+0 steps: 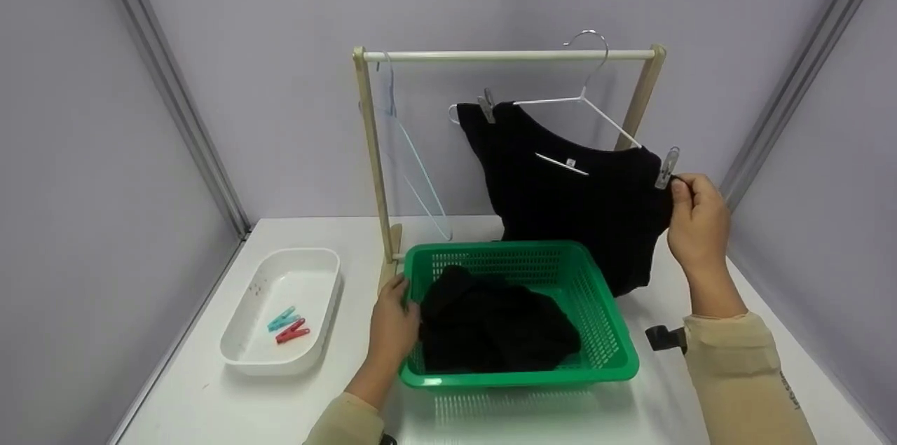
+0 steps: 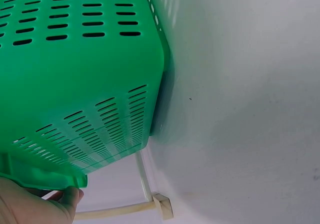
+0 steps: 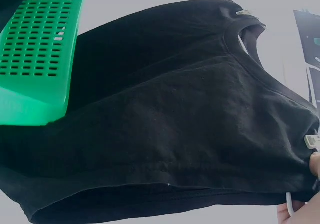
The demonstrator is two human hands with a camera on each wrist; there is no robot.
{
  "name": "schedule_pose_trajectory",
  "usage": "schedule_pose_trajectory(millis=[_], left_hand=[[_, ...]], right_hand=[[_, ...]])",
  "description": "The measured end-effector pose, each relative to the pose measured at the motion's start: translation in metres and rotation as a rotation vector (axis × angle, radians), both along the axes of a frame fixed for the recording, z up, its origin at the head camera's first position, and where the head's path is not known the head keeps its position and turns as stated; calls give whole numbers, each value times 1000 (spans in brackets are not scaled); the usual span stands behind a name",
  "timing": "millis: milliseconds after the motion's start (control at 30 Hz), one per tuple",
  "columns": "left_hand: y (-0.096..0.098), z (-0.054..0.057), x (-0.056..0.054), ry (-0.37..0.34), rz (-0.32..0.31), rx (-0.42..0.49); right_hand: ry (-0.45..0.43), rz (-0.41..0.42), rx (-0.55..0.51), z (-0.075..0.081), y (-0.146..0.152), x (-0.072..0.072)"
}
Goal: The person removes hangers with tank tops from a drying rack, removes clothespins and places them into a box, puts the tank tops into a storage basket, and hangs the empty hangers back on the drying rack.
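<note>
I have the right hand (image 1: 701, 221) pinching the black shirt (image 1: 574, 200) at its shoulder edge, just beside a clear clothespin (image 1: 667, 168), while my left hand (image 1: 394, 322) grips the left rim of the green basket (image 1: 518, 380). The shirt hangs tilted on a white hanger (image 1: 581, 99) behind the basket, though I cannot tell whether the hook rests on the rail (image 1: 476, 56).
</note>
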State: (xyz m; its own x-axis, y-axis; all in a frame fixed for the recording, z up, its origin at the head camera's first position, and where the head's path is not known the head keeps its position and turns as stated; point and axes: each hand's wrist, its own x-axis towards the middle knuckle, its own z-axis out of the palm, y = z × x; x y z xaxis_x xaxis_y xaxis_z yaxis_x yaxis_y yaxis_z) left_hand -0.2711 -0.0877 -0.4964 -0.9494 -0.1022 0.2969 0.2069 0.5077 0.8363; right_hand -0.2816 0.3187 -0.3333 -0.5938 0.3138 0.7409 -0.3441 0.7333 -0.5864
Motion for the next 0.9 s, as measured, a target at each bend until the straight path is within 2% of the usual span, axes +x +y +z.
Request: schedule_pose_trajectory(millis=[333,600,900], left_hand=[[1,1,0,4,-18,4],[4,2,2,-3,10,-51],[5,3,3,5,0,-46]], right_hand=[[-114,90,-16,-10,-3,14],[-169,160,27,-23,-7,26],[-244,242,-19,-27,-5,34]])
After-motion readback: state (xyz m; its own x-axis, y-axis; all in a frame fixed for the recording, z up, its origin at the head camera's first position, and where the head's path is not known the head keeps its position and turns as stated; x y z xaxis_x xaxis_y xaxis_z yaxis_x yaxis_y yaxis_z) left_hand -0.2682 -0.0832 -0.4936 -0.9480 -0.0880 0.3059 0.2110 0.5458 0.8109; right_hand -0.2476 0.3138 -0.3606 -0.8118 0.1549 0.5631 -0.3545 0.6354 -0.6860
